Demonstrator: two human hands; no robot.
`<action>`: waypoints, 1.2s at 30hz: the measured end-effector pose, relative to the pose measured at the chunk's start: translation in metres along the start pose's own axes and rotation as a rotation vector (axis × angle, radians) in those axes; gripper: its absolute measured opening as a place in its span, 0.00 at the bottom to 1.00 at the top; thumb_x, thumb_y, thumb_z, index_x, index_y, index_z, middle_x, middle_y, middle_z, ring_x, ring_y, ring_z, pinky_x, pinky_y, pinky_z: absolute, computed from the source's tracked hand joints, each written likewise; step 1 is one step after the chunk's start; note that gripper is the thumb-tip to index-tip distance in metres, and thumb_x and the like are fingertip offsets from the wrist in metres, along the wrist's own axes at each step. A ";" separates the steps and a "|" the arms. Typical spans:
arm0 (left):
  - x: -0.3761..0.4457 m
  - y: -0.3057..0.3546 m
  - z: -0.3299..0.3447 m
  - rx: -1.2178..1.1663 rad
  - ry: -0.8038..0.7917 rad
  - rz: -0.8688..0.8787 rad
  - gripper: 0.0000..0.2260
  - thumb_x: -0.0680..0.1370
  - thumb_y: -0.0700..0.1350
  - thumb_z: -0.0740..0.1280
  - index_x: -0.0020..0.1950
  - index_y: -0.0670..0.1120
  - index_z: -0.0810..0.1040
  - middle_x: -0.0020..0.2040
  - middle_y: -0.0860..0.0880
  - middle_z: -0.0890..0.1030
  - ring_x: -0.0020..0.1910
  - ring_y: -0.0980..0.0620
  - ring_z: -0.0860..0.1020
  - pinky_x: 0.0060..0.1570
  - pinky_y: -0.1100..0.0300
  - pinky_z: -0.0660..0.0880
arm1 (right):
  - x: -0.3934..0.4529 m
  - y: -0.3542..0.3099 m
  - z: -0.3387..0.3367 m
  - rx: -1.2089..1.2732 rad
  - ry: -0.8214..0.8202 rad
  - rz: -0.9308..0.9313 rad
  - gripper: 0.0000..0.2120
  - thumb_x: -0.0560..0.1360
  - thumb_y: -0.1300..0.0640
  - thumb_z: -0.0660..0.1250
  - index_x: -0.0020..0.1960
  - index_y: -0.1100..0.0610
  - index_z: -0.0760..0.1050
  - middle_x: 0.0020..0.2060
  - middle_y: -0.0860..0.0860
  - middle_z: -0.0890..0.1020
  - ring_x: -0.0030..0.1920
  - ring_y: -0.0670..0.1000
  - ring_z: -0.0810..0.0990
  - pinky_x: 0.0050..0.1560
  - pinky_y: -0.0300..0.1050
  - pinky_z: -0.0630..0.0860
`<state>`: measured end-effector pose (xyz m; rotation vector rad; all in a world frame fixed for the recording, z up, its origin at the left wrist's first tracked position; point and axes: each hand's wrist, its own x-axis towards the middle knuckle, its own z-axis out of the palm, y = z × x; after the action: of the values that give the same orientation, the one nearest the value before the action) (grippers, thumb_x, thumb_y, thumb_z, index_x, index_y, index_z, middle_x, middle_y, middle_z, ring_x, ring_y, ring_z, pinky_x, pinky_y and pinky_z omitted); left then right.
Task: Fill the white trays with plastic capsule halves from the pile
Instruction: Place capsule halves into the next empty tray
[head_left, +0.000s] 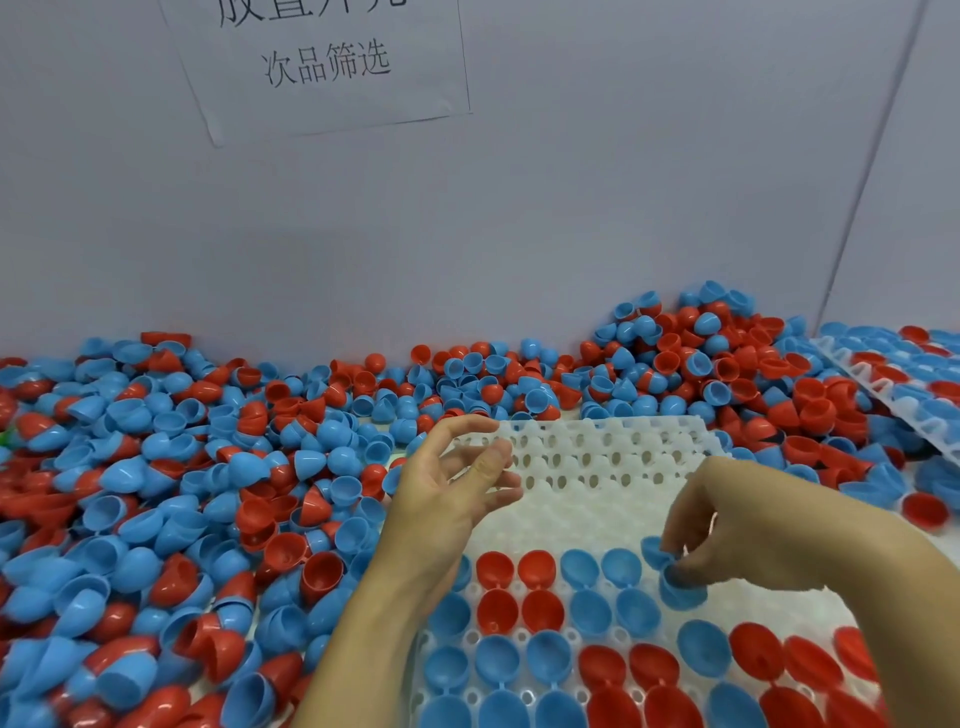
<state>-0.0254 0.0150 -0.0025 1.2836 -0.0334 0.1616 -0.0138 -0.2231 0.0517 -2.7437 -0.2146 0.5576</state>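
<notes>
A white tray with round cells lies in front of me; its near rows hold red and blue capsule halves, its far rows are bare. My right hand pinches a blue hinged capsule pair over the tray's third row from the front, at the right end of the filled cells. My left hand hovers over the tray's left edge with fingers spread and loose, holding nothing. A big pile of red and blue capsule halves covers the table to the left and behind the tray.
A second white tray, filled with capsule halves, leans on the pile at the far right. A grey wall with a paper sign stands right behind the pile.
</notes>
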 end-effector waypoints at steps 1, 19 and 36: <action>0.000 0.000 0.000 0.001 -0.001 -0.001 0.17 0.69 0.50 0.75 0.54 0.46 0.82 0.47 0.42 0.82 0.44 0.46 0.84 0.46 0.56 0.81 | 0.001 -0.001 0.003 -0.024 -0.017 0.025 0.06 0.69 0.48 0.78 0.39 0.43 0.81 0.37 0.41 0.83 0.37 0.42 0.81 0.30 0.31 0.72; -0.005 0.020 -0.004 0.298 0.284 0.210 0.15 0.79 0.30 0.61 0.43 0.44 0.83 0.37 0.49 0.83 0.36 0.53 0.82 0.37 0.61 0.80 | 0.006 0.000 0.003 0.007 0.101 -0.069 0.07 0.76 0.53 0.71 0.40 0.42 0.82 0.32 0.41 0.76 0.32 0.39 0.74 0.27 0.31 0.68; 0.058 0.051 -0.115 1.827 -0.106 -0.602 0.40 0.75 0.61 0.70 0.79 0.67 0.49 0.81 0.45 0.40 0.78 0.30 0.40 0.73 0.31 0.58 | 0.016 -0.017 0.012 0.223 0.391 -0.241 0.13 0.77 0.56 0.69 0.39 0.40 0.79 0.37 0.44 0.82 0.38 0.46 0.79 0.36 0.35 0.72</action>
<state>0.0176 0.1444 0.0202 3.0311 0.5221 -0.5527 -0.0054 -0.1999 0.0414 -2.4962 -0.3553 -0.0226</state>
